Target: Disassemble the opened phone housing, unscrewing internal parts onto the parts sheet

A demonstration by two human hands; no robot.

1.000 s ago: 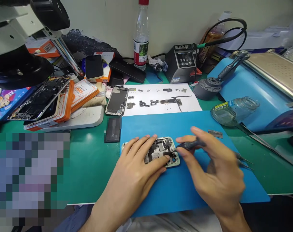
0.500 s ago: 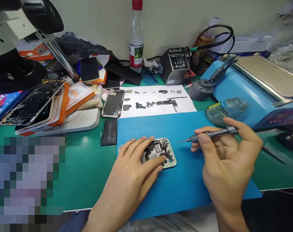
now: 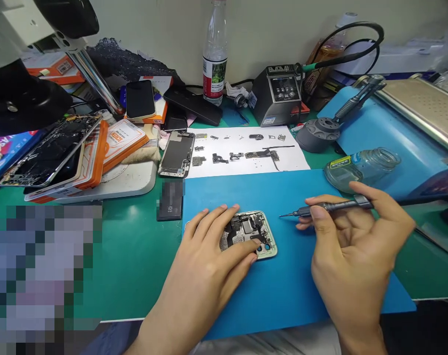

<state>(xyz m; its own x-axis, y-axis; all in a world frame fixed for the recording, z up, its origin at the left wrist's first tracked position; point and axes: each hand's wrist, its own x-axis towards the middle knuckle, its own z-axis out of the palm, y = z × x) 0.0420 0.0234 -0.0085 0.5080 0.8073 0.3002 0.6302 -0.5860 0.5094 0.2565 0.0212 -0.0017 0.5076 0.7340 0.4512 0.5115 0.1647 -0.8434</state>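
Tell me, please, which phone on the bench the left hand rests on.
The green-framed phone on the blue mat, under the left hand; the others lie untouched.

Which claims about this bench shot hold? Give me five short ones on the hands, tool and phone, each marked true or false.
1. The left hand rests on the opened phone housing. True.
2. The right hand holds a screwdriver with its tip touching the housing. False: the tip is in the air to the right of the housing, apart from it.
3. Small parts lie on a white sheet beyond the blue mat. True.
4. The water bottle lies on its side. False: it stands upright by the wall.
5. The black battery lies on the blue mat. False: it lies on the green bench top, just left of the mat.
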